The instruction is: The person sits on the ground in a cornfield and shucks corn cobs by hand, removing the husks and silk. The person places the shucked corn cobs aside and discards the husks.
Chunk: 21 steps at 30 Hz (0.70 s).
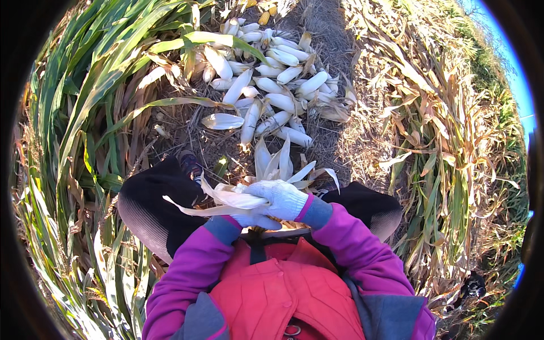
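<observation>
Both hands, in white knit gloves, meet in front of my waist. My right hand is closed round the pale, dry husk leaves of an ear of corn, which fan out to the left. Beneath it, my left hand is closed on the same ear from below, partly covered by the right hand and the leaves. The kernels are hidden. Just beyond my hands, loose pale husks stand up from the ground between my legs.
Farther ahead lies a pile of ears in white husks, with a few bare yellow ears behind it. Green and drying corn stalks lie along the left, dry stalks along the right. My bent knees flank the work.
</observation>
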{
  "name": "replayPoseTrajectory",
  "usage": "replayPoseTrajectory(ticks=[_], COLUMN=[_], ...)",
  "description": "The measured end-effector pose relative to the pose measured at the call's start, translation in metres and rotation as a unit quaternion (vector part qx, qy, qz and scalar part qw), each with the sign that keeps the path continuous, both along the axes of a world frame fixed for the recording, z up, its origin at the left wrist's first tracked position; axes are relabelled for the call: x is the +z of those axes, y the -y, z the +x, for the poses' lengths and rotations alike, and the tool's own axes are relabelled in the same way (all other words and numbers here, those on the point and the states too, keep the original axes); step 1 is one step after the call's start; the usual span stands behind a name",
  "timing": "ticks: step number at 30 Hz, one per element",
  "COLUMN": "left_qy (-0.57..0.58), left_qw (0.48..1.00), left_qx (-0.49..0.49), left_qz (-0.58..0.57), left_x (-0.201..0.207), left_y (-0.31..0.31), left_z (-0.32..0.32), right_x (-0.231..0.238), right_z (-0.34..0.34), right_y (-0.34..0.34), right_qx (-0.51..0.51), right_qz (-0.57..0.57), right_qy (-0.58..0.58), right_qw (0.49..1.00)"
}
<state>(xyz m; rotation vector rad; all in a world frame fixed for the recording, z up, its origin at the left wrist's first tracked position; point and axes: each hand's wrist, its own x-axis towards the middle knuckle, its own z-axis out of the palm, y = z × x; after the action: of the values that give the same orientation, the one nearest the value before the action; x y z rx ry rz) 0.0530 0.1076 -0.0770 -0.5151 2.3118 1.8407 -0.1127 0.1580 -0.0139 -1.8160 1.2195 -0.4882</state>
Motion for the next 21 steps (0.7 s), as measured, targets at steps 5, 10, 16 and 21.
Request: replayPoseTrajectory(ticks=[5,10,16,21], left_qy=[-0.031,-0.124,-0.143,-0.203], left_qw=[0.995,0.985,0.959,0.860], left_qx=[0.078,0.065,0.139,0.319], left_qz=[0.053,0.097,0.199,0.341], left_x=[0.001,-0.012,-0.004,0.002], left_y=[-0.004,-0.011,-0.031,-0.037], left_z=[0.002,-0.003,-0.019,-0.039], right_x=[0.005,0.006,0.004,0.008], right_z=[0.008,0.006,-0.007,-0.022], right_y=[-0.008,-0.001,0.002,0.016], right_qx=[-0.154,-0.315,-0.305,-0.268], right_qz=[0.052,0.264,0.289,0.242], right_qy=[0.156,0.578,0.744,0.831], right_qw=[0.974,0.705,0.520,0.423])
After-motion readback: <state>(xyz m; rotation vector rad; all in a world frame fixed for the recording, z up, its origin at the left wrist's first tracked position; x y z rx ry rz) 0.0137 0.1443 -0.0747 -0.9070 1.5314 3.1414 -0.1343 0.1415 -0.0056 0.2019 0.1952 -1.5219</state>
